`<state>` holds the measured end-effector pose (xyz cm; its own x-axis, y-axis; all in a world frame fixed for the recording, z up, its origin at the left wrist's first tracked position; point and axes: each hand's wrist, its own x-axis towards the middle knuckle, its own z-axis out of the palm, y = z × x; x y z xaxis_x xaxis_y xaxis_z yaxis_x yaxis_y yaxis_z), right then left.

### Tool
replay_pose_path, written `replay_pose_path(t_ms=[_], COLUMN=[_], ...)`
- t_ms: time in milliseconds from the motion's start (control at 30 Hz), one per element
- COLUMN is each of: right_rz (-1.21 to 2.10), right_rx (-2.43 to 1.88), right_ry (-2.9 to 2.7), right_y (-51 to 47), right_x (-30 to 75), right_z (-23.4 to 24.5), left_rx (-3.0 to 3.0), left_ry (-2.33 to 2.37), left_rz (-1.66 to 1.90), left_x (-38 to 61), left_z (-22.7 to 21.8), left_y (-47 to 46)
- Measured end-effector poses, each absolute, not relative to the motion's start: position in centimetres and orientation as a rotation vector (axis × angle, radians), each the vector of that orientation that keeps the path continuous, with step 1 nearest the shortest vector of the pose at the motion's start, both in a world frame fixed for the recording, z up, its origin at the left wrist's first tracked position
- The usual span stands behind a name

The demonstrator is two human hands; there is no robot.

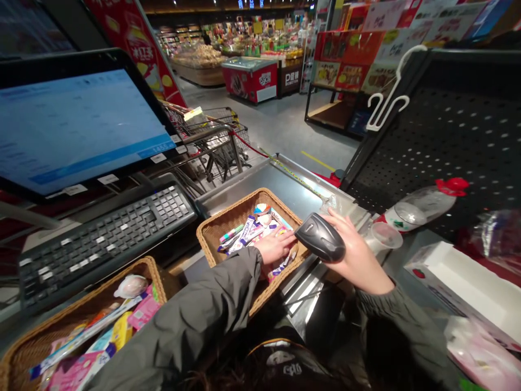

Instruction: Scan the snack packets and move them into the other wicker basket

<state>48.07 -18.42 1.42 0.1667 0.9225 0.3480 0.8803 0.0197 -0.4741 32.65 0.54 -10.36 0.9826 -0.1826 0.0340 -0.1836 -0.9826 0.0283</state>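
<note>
Left sleeve (191, 312) is sitting nearest, partly hiding the near-left basket (91, 305). Left hand (277, 246) is resting in the middle basket (215, 231), fingers loosely bent over the packets (246, 234); can't tell if they're gripping one. Right hand (356, 254) is holding the scanner (320, 237), fingers wrapped round it, by that basket's right rim. Step is looking like item selection; next move is probably calling for pinching one packet, facing it to the scanner.

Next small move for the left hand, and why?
Probably lift one small pack toward the scanner: the left hand is among the packs in the wicker basket, and the right hand holds the scanner close by, at the basket's right side. Whether the left hand grips anything, I can't tell.
</note>
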Motion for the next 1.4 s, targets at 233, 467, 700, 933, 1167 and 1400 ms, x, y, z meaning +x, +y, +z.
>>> replay_pose_path(t_ms=[233, 467, 700, 933, 1167, 1400], right_rz=[0.102, 0.084, 0.001, -0.101, -0.093, 0.029], right_rx=[-1.836, -1.865, -1.848, -1.738, -1.494, -1.228], right_ry=[-1.711, -1.683, -1.681, -1.735, -1.981, -2.223], right_y=[-17.7, -18.4, -17.9, -15.3, -12.3, -10.6], right_x=[48.2, 48.1, 47.1, 43.8, 37.3, 29.0], right_z=[1.4, 1.4, 1.7, 3.5, 5.6, 7.1], left_rx=[3.047, 3.034, 3.002, 3.006, 2.93, 2.802], left_ry=[-0.425, 0.102, 0.333, 0.662, 1.092, 1.505], left_rz=[-0.003, 0.176, 0.436, 0.633, 0.706, 0.732], left_x=[34.3, 32.0, 27.5, 19.2, 7.8, -2.5], left_z=[-10.8, -7.3, 0.5, 7.3, 10.1, 9.6], left_y=[1.5, 4.1, 5.3, 4.1, 0.3, -4.7])
